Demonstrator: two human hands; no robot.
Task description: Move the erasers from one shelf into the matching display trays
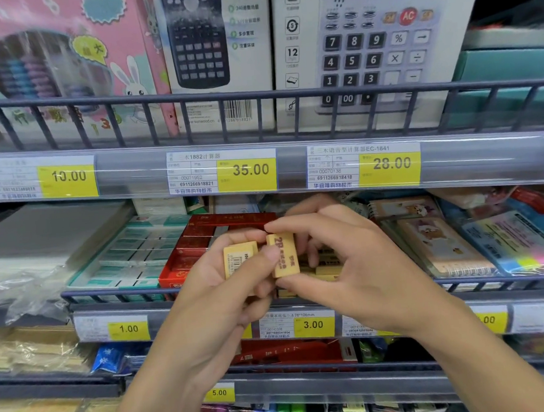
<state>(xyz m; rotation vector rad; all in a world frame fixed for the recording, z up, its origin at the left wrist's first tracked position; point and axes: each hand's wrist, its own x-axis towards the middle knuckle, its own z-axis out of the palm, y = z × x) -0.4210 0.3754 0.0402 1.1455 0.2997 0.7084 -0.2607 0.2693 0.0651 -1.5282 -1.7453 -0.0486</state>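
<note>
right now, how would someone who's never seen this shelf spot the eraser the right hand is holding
Find the grey price rail with the yellow 35.00 tag; just below it two hands meet over the middle shelf. The right hand pinches a cream eraser held upright. Unlike the eraser in the left hand, which shows a barcode, it shows "2B" in red.

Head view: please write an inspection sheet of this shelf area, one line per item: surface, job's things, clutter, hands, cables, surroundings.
Surface: middle shelf with a dark rail along its front.
Job's things: two yellow erasers; one printed 2B pinched by the right hand, a barcode-side eraser held in the left hand. More yellow erasers lie behind the hands. A red tray and a teal tray of white erasers stand to the left.
Clutter: crumpled clear plastic at far left.
Hands: both gripping erasers.
Cables: nothing seen.
Surroundings: calculator boxes above; yellow price tags; notebooks to the right.
</note>
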